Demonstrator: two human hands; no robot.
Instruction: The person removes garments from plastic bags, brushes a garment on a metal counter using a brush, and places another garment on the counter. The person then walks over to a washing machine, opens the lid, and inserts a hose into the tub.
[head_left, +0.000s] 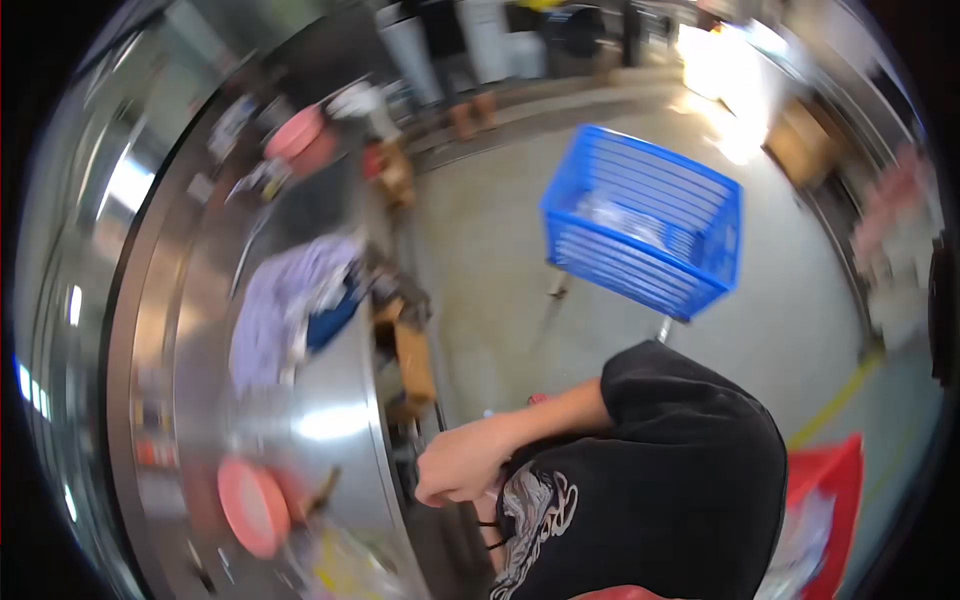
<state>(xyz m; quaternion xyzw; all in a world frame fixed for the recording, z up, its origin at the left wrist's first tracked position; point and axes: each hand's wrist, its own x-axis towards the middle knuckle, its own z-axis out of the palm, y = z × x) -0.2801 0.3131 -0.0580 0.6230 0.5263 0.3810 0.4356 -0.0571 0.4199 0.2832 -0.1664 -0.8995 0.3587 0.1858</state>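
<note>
My right hand [464, 466] reaches across my black T-shirt to the front edge of the metal counter [340, 385]. Its fingers are curled closed, and whatever they hold is hidden. Beneath it shows my left wrist [489, 530] with dark bands around it; the left hand's fingers are covered from view. On the counter nearest my hands stands a pink basin [253, 507]. Farther along the counter lies a lilac cloth [275, 305] beside a dark blue cloth [332, 318]. Motion blurs much of the picture.
A blue basket cart [645, 225] stands on the floor behind my right arm. A red container [845, 510] with clear plastic in it is at the lower right. Cardboard boxes [412, 365] sit under the counter. Another person's legs [470, 115] are at the far end.
</note>
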